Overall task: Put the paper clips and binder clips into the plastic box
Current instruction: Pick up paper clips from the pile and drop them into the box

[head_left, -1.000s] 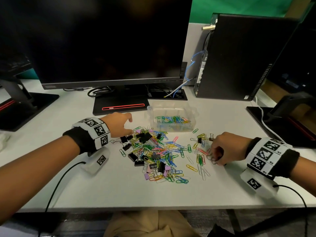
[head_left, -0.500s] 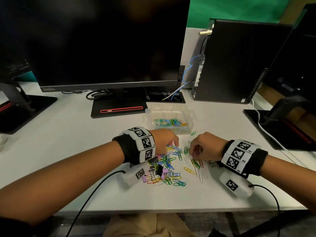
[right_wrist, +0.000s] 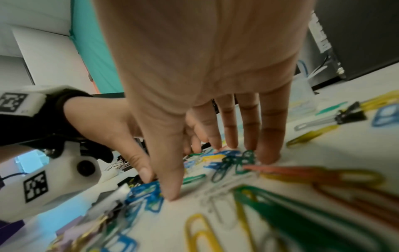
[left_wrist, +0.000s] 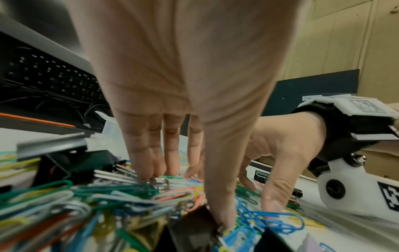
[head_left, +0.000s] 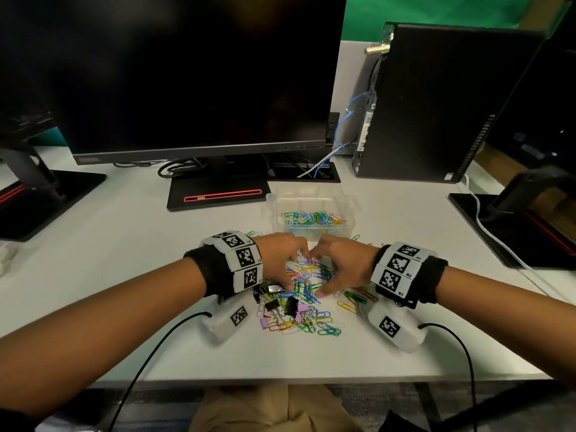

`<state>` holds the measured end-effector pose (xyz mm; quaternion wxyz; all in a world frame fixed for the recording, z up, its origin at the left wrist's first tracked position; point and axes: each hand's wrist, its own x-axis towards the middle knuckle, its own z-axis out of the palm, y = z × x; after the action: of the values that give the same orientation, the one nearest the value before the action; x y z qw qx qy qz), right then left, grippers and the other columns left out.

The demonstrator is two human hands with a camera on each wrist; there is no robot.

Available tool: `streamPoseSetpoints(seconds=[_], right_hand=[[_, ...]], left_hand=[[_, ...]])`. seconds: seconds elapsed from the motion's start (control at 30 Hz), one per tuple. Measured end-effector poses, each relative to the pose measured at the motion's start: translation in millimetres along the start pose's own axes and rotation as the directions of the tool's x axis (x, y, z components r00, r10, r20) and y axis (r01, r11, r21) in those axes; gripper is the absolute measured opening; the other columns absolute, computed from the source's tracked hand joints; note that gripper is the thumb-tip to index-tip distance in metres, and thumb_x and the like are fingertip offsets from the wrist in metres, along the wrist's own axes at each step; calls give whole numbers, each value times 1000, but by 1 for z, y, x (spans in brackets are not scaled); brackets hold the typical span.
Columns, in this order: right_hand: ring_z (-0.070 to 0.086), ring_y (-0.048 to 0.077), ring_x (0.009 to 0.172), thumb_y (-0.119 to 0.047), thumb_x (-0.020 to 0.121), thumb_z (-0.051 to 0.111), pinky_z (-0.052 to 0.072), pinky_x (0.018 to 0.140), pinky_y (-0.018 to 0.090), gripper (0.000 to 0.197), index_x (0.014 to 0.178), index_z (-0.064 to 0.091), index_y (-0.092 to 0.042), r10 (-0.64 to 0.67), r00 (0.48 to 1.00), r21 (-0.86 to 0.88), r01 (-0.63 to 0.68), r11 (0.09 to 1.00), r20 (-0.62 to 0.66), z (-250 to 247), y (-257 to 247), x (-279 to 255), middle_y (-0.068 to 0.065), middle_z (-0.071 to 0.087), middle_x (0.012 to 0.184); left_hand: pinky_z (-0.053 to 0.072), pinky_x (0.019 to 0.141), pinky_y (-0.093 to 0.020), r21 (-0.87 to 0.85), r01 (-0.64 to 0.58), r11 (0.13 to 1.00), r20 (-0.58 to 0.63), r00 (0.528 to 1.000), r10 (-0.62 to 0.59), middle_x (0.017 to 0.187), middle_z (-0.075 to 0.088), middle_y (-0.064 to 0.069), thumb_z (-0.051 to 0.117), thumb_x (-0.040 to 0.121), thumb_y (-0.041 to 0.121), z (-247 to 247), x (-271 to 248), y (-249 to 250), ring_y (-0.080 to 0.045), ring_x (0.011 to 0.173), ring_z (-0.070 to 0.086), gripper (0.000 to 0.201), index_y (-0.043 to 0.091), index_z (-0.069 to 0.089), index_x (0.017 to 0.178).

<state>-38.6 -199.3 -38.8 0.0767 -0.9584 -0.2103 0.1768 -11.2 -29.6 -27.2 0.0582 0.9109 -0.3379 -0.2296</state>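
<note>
Near the front edge of the white bench [head_left: 109, 275], the left hand [head_left: 282, 257] and right hand [head_left: 344, 265] press straight fingers [left_wrist: 149, 158] onto the heap of coloured paper clips [head_left: 307, 282] and black binder clips [head_left: 282, 304], grasping nothing. Behind them stands the clear plastic box [head_left: 311, 202], partly filled with clips.

A white desk [head_left: 93, 275] holds a large dark monitor [head_left: 193, 73] on a black stand. Just right of the stand sits a clear plastic box [head_left: 311, 210]. In front of the box lies a scattered heap of coloured paper clips [head_left: 311, 307] and binder clips [head_left: 282, 304]. A black computer tower [head_left: 436, 104] stands further right.
</note>
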Motion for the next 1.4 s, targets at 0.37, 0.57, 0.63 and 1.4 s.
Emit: streamPoseSetpoints(seconds=[0.37, 0.57, 0.63, 1.4], right_hand=[[58, 16, 78, -44, 71, 74, 45, 69, 25, 40, 99, 62, -18, 5, 998, 105, 3, 994, -69, 8, -19, 8, 2, 68, 90], [48, -3, 53, -25, 78, 70, 33, 53, 5, 21, 96, 68, -14, 42, 997, 114, -34, 993, -69, -1, -4, 8, 5, 70, 93], [51, -5, 46, -24, 79, 71, 35, 50, 5, 22, 97, 68, -13, 79, 995, 120, -70, 990, -68, -6, 4, 5, 5, 69, 94], [49, 3, 65, -25, 56, 88, 44, 71, 24, 89, 129, 37, -30, 122, 992, 214, -122, 969, 16, 1, 22, -22, -1, 51, 100]], left_hand=[[43, 90, -31, -5, -1, 1000, -22, 1000, 0, 123, 52, -5, 77, 73, 31, 0, -3, -8, -19, 108, 52, 68, 17, 41, 129], [35, 82, -21, 31, -8, 999, -23, 1000, 9, 122, 49, -4, 75, 76, 29, 3, -3, -15, -16, 107, 50, 50, 19, 54, 120], [34, 81, -19, 41, -15, 999, -25, 1000, 16, 122, 50, -4, 74, 77, 29, 2, -1, -14, -15, 102, 49, 48, 18, 55, 120], [32, 58, -17, -22, -147, 989, 55, 987, 148, 124, 54, -8, 69, 82, 23, 7, 16, 25, -13, 93, 48, 51, 15, 51, 129]])
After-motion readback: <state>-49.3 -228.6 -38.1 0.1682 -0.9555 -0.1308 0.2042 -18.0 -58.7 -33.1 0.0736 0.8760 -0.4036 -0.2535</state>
